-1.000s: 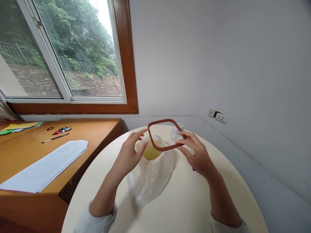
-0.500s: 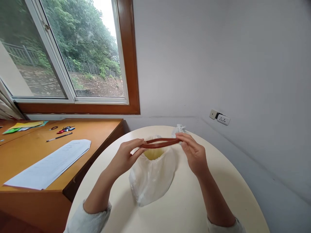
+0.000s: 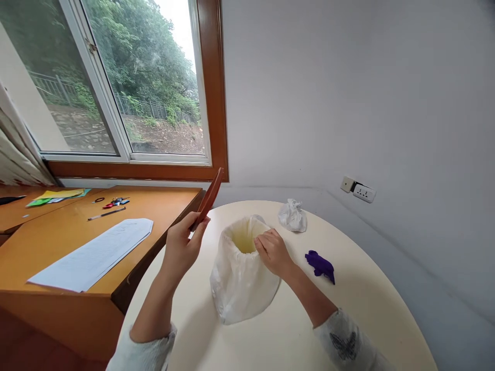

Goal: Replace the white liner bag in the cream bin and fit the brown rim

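My left hand (image 3: 181, 247) is closed on a brown ring frame (image 3: 209, 197), held edge-on and raised to the left of a small bin lined with a white plastic bag (image 3: 242, 278). The bin stands on the round cream table (image 3: 294, 324). My right hand (image 3: 273, 252) rests on the right side of the bag's rim, fingers curled against the plastic. The yellow inside of the bin (image 3: 244, 240) shows through the opening.
A crumpled white bag (image 3: 293, 216) and a small purple object (image 3: 320, 265) lie on the table to the right. At the left stands a wooden desk (image 3: 69, 288) with a white sheet (image 3: 95, 253), a pencil (image 3: 106, 213) and scissors (image 3: 115, 202). A wall socket (image 3: 359, 190) sits on the right wall.
My right hand let go of the brown ring and dropped to the bag's rim. My left hand carried the ring up and to the left, tilting it edge-on.
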The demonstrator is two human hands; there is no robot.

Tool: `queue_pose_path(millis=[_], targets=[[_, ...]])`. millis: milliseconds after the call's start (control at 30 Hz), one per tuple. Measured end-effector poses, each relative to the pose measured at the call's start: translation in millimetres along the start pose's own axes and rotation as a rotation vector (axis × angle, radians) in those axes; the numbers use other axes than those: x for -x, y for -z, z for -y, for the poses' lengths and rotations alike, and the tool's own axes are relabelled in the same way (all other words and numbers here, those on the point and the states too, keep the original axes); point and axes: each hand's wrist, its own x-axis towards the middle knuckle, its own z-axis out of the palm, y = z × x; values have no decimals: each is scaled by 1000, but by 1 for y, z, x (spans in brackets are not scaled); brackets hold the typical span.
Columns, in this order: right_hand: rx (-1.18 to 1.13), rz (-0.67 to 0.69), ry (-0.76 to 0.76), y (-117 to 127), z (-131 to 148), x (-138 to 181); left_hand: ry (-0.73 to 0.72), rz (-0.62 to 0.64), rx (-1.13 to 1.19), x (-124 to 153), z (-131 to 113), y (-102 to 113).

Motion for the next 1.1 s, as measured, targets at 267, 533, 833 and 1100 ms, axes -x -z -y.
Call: queue_pose_path(millis=[267,533,833,1100], targets=[[-52,6,10,2,-9,0,-1,-22,29,0,3,-1],[-108,140,111,28,34,-13,16,0,8,-2,6,0],[-489,-135,-303,34,28,-23,-187,95,0,-3,13,-14],[-760,-115,-527,35,3,-17,-478,332,-106,-7,13,-44]])
